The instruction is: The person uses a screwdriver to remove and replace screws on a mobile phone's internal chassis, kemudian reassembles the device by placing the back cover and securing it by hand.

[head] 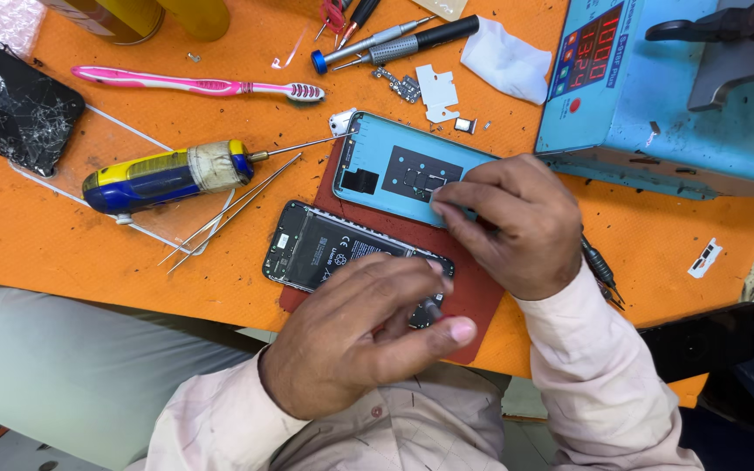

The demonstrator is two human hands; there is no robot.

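While both hands' fingers pinch small parts, opened phone (333,249) long axis lower-right.

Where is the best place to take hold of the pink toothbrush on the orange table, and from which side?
Grip the pink toothbrush at mid-handle, coming from above with fingers across its width. It lies flat, bristle head toward the screwdrivers, and the middle has bare orange table on both sides. Both hands, left hand and right hand, are busy at the phones.

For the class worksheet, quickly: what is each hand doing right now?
Left hand: closed around a small tool at the open phone.
Right hand: fingertips pressed on the blue panel; whether it grips anything cannot be told.
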